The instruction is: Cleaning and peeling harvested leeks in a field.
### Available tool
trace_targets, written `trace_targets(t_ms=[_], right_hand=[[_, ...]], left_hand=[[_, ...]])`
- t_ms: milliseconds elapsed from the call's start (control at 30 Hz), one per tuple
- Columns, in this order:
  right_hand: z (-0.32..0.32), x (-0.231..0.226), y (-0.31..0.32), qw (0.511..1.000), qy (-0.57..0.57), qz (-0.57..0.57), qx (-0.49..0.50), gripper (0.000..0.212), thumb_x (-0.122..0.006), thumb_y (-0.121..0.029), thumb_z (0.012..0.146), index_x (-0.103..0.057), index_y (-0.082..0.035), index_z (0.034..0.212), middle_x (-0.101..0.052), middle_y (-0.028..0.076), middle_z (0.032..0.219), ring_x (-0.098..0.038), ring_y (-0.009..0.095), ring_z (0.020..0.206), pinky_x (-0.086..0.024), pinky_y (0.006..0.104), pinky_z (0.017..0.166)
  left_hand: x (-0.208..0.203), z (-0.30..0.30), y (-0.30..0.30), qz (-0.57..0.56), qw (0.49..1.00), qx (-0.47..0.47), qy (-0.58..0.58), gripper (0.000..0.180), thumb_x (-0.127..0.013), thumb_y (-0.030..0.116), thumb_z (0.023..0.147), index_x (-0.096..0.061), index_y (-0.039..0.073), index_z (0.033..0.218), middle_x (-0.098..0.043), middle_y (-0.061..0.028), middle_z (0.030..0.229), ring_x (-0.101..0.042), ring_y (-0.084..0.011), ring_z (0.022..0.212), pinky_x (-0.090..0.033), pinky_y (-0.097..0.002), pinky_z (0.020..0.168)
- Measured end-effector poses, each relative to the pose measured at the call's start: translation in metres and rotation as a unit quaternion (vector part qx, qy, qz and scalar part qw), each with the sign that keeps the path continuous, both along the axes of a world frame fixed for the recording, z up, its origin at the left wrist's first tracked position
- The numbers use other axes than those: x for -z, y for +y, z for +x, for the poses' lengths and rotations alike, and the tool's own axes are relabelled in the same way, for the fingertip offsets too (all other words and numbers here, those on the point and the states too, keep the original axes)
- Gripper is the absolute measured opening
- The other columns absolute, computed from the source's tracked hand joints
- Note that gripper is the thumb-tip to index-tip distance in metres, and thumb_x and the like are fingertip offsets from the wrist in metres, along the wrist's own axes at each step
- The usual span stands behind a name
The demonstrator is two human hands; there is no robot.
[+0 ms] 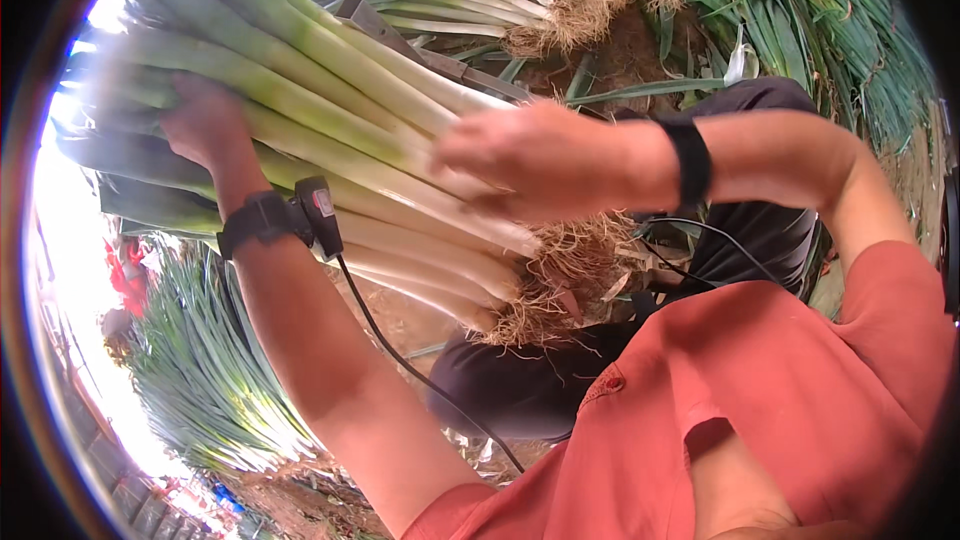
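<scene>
One hand, the left grip (pixel 205 120), is set against the leafy end of the leek bundle (pixel 350 160); its fingers are blurred and partly hidden, so whether they are closed on leaves I cannot tell. The right grip (pixel 505 155) is over the white stems of the bundle, nearer its root end, with fingers bent; it is blurred too, and whether it touches the stems is unclear. The bundle slants in front of the person, its brown roots (pixel 535 315) at the end nearest the dark trousers (pixel 510 380). A small black device (pixel 318 215) on the left wrist covers part of the bundle, and its black cable (pixel 372 325) runs to the near side of it. A metal bar (pixel 430 58) shows just beyond the bundle. Farther beyond it lie more leeks (pixel 465 0), roots toward the right. Another heap of leeks (pixel 215 360) lies to the left of the bundle's near side.
</scene>
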State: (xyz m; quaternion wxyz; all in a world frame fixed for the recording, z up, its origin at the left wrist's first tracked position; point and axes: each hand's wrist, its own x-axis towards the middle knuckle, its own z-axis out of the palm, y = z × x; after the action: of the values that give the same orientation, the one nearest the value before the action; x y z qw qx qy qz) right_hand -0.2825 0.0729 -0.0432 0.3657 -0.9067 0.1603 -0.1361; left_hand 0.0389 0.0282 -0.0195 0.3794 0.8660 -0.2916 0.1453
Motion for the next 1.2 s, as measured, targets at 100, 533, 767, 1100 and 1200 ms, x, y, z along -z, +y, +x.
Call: trace_targets(t_ms=[100,533,767,1100,1200], right_hand=[[-0.029,0.03,0.024,0.999,-0.033,-0.037,-0.005,0.044,-0.067,-0.015,0.073,-0.055,-0.002,0.113,-0.057,0.017,0.101,-0.058,0.033,0.098,-0.051,0.0404,0.078],[-0.02,0.044,0.056,0.994,0.029,-0.091,0.05,0.039,-0.052,-0.006,0.077,-0.051,0.008,0.113,-0.053,0.019,0.096,-0.056,0.033,0.091,-0.051,0.0385,0.078],[-0.021,0.053,0.061,0.995,-0.009,-0.062,0.077,0.056,-0.059,-0.012,0.075,-0.044,0.005,0.126,-0.053,0.023,0.109,-0.054,0.037,0.101,-0.047,0.0416,0.086],[-0.009,0.038,0.059,0.987,0.089,0.018,0.129,0.076,-0.067,-0.021,0.071,-0.035,-0.004,0.137,-0.049,0.018,0.117,-0.055,0.034,0.103,-0.05,0.0397,0.085],[-0.01,0.04,0.058,0.988,0.081,0.011,0.134,0.079,-0.068,-0.022,0.07,-0.032,-0.006,0.139,-0.048,0.018,0.119,-0.054,0.035,0.106,-0.049,0.0405,0.086]], left_hand=[[0.0,-0.016,-0.001,-0.044,0.998,-0.02,-0.042,0.071,-0.04,0.052,0.09,-0.058,-0.016,0.097,-0.061,-0.034,0.098,-0.06,-0.0446,0.096,-0.046,-0.0495,0.086],[-0.016,-0.039,0.021,0.088,0.995,0.026,-0.042,0.05,-0.037,0.044,0.093,-0.058,0.001,0.109,-0.064,-0.0258,0.099,-0.06,-0.0439,0.095,-0.046,-0.0511,0.083],[0.012,-0.017,0.057,0.165,0.969,0.18,-0.028,0.051,-0.045,0.043,0.092,-0.056,-0.002,0.115,-0.06,-0.0274,0.109,-0.056,-0.0436,0.103,-0.043,-0.0477,0.087],[0.035,-0.109,0.147,0.249,0.912,0.287,-0.153,0.034,-0.056,0.021,0.087,-0.048,0.006,0.116,-0.064,-0.0186,0.098,-0.059,-0.0364,0.098,-0.045,-0.0451,0.088],[0.044,-0.13,0.174,0.231,0.87,0.401,-0.17,0.025,-0.06,0.017,0.083,-0.057,0.009,0.107,-0.064,-0.0128,0.101,-0.058,-0.0306,0.1,-0.044,-0.0421,0.091]])
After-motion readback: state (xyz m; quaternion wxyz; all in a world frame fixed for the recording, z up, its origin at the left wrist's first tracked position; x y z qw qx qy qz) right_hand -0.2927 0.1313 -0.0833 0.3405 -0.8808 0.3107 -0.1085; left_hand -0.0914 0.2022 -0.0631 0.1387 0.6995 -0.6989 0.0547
